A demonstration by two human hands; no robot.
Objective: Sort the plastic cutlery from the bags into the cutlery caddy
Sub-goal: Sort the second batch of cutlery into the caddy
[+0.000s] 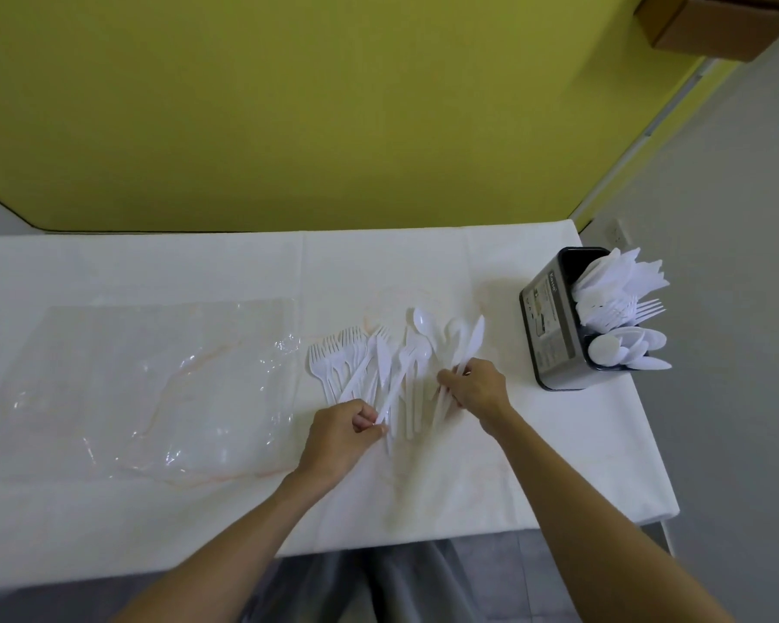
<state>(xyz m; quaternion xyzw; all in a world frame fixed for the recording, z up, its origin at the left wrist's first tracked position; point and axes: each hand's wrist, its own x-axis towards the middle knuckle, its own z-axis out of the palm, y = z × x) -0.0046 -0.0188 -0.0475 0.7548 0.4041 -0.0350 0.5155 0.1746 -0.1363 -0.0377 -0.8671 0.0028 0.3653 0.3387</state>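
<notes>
A loose pile of white plastic cutlery (pixel 378 366) lies fanned on the white tablecloth: forks at the left, spoons and knives toward the right. My left hand (pixel 342 431) pinches the handle end of one white piece from the pile. My right hand (pixel 475 386) is closed around the handles of a few pieces, a knife (pixel 474 341) sticking out above it. The dark cutlery caddy (pixel 554 326) stands at the table's right edge, holding napkins, forks and spoons. An empty clear plastic bag (pixel 154 388) lies flat to the left.
The table (pixel 468 487) is covered in white cloth; its front edge runs just before my lap and its right edge is close beside the caddy. A yellow-green wall rises behind. A cardboard box (pixel 729 24) sits at the top right.
</notes>
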